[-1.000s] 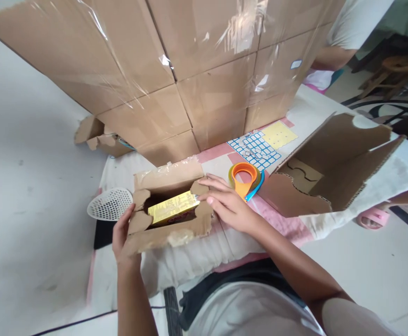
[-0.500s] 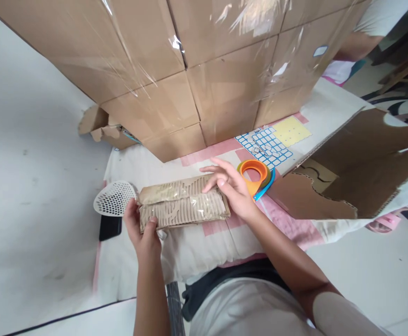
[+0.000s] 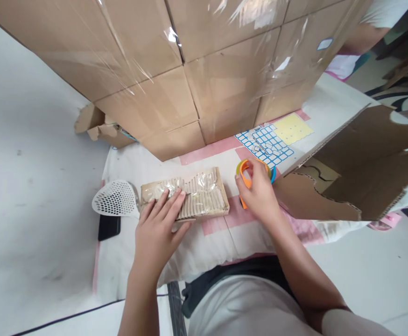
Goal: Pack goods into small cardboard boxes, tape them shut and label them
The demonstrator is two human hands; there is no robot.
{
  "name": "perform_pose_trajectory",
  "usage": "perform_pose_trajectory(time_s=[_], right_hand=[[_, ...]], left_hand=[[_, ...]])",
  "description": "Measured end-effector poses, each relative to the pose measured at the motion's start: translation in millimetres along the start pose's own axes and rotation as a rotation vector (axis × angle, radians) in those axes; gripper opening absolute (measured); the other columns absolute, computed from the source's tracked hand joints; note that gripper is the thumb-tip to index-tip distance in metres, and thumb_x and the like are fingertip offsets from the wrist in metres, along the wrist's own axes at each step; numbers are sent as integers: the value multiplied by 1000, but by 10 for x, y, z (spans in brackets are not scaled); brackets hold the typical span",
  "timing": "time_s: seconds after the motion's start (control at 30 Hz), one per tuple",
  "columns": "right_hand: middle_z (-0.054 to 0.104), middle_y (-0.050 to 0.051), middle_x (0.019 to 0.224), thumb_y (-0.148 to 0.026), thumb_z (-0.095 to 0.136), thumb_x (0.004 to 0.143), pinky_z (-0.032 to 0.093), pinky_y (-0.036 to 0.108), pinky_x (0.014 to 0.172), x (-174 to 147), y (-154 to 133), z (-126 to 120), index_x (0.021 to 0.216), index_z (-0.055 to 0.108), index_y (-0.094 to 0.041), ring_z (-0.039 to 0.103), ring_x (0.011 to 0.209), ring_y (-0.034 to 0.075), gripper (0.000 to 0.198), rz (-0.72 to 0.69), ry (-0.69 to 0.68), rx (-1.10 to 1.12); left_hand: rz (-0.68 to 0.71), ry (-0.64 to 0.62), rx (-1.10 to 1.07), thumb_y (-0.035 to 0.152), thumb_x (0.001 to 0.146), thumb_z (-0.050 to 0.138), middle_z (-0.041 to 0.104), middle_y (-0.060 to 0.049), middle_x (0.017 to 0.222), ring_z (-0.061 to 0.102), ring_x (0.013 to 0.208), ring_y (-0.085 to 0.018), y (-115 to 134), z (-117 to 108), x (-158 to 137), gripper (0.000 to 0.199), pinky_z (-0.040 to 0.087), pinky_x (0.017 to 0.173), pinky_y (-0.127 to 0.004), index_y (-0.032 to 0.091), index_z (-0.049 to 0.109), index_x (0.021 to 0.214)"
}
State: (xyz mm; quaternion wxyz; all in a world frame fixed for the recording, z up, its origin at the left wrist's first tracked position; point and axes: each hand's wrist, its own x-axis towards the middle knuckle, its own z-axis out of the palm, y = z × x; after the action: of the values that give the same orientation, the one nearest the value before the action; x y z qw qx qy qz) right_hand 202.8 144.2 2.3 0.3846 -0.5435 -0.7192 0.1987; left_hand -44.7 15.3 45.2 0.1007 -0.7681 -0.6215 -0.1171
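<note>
A small flat package of corrugated cardboard [image 3: 204, 200], with shiny clear tape across its top, lies on the table in front of me. My left hand [image 3: 162, 219] rests flat on its left part, fingers spread over the ridges. To the right of the package, my right hand [image 3: 257, 189] has its thumb and fingers closed round the rim of an orange ring-shaped tape dispenser [image 3: 243, 183]. Yellow-green and blue ring parts show behind it, partly covered by the hand.
Taped cardboard boxes [image 3: 225, 84] form a wall at the back. An open cardboard box [image 3: 316, 198] stands on the right. A white perforated skimmer [image 3: 116, 198] and a black phone-like slab [image 3: 109, 227] lie at left. Another person's arm [image 3: 363, 39] shows top right.
The package has been set down on the table and turned slightly. My left hand moved from its edge onto its top. My right hand left it and took hold of the orange tape dispenser.
</note>
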Motion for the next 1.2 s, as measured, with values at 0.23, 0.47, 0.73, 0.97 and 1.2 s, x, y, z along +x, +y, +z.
perform_pose_trajectory(time_s=[0.23,0.47,0.73,0.97,1.2], right_hand=[[73,28,100,-17,53,96,54,44,80,294,-144,47,138,46,0,73,96,40,46,253,-468,-535],[66,18,130,-23,51,96,55,44,92,-20,-33,-316,146,40,-17,69,110,30,52,179,-212,276],[71,3,106,-35,52,97,57,35,65,-521,-389,-523,139,40,-33,71,77,21,44,332,-66,1042],[50,5,155,-52,52,101,49,41,109,-836,-147,-407,144,48,-31,52,139,26,48,336,32,896],[67,3,102,-58,53,98,55,32,75,-1212,110,-224,111,57,-26,63,81,19,35,551,-30,991]], left_hand=[[-78,102,28,44,94,65,60,-6,150,55,141,-33,71,134,129,62,37,114,-46,26,48,151],[22,410,-100,27,83,79,76,-11,121,68,116,-32,148,116,62,49,44,102,-46,23,64,130],[-105,35,-888,39,96,62,63,-6,96,61,91,-20,1211,155,145,24,50,81,-33,23,73,110],[-368,-39,-1255,38,97,61,59,-3,86,58,87,-17,1534,304,99,27,47,81,-29,23,77,83],[-468,-117,-1287,42,95,64,57,-3,81,57,82,-18,1614,436,-50,27,45,76,-30,24,81,83]])
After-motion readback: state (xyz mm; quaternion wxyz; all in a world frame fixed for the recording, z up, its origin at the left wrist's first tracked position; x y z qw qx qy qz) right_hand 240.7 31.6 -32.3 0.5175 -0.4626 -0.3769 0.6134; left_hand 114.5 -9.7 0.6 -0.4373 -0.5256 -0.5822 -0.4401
